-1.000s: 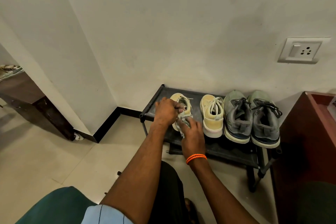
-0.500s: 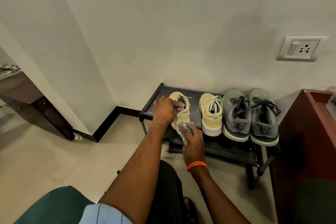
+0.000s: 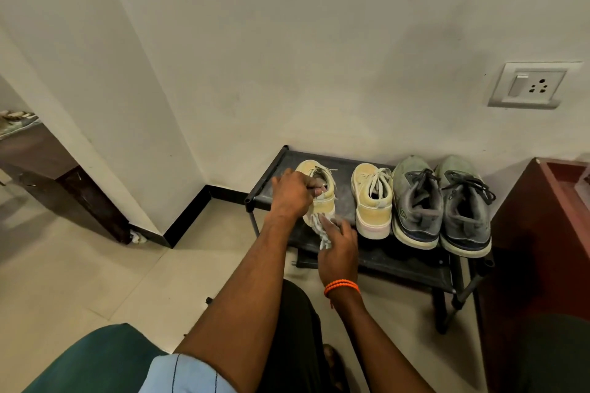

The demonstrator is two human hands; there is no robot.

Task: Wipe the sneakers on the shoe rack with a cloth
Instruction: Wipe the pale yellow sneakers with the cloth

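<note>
While wiping first yellow sneaker (image 3: 319,198) at shoe rack (image 3: 399,257) left edge | left hand (image 3: 292,193) gripping it, right hand (image 3: 338,247) pinching cloth (image 3: 321,228) | three sneakers left, probably

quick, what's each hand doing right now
Left hand: fingers curled round the collar of the left yellow sneaker, holding it.
Right hand: pressing the cloth to that sneaker's heel.

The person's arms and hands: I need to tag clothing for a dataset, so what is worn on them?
Both forearms are bare. The right hand has an orange beaded band round its wrist. The left hand wears nothing that shows. A light blue sleeve with thin dark stripes ends at the left upper arm, by the bottom edge of the picture.
</note>
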